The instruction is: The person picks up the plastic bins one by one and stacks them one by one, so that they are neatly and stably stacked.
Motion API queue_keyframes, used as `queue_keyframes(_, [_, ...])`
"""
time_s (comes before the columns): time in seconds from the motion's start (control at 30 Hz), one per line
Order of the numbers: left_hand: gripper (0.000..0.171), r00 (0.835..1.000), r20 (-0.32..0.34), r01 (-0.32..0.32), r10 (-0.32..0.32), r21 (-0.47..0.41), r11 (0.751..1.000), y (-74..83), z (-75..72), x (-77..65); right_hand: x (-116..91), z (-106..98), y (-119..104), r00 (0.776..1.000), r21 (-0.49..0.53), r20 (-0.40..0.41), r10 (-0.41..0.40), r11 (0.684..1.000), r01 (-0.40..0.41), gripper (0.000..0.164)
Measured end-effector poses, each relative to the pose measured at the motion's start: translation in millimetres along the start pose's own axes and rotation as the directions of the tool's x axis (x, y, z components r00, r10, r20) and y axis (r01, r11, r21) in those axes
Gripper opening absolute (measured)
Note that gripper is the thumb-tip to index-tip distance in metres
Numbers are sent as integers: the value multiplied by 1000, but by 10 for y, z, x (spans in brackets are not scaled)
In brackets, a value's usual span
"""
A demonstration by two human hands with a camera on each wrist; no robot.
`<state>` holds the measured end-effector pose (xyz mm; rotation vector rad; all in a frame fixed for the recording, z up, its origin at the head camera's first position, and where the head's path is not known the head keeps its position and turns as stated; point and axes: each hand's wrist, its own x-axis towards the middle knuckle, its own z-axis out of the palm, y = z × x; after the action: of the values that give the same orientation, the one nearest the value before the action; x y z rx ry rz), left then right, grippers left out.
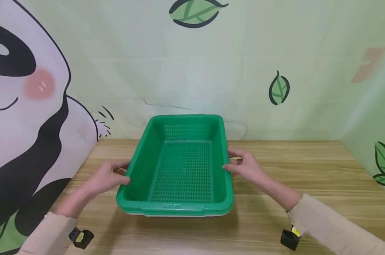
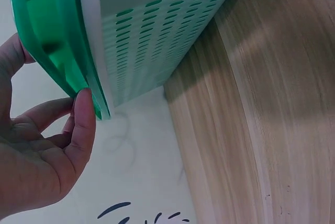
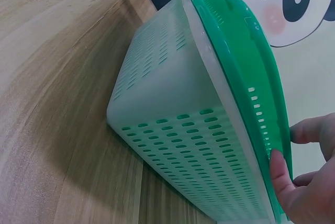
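A green plastic basket (image 1: 174, 207) with slotted walls and floor sits nested in a pale, whitish basket (image 3: 162, 90) of similar shape. Only a thin strip of the pale one shows in the head view; both wrist views show its perforated outer walls. On the left side, my left hand (image 1: 107, 177) pinches the green rim between thumb and fingers. The opposite long side is held by my right hand (image 1: 247, 167), its thumb over the rim and its fingers partly hidden outside. The inside of the green basket holds nothing.
Both baskets stand on a wood-grain table (image 1: 307, 166). Behind it hangs a pale green backdrop (image 1: 132, 71) printed with leaves and a large panda (image 1: 14, 117) at the left. Small black devices (image 1: 289, 239) are worn at the cuffs.
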<state>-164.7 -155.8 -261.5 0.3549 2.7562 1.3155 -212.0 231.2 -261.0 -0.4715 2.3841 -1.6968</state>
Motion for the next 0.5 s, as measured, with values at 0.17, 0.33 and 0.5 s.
queue_keyframes(0.17, [59,1000,10,-3,3,-28,1000,-11,11,6,-4,-1,-2,1000,-27,-2,-7,1000,7,58])
queue_keyframes(0.33, [60,1000,19,-13,14,-32,999,-31,31,3,-6,8,-4,1000,-37,7,-7,999,7,59])
queue_keyframes(0.5, [60,1000,10,-12,12,-35,999,-70,50,-16,-7,12,4,1000,-34,14,-1,999,2,59])
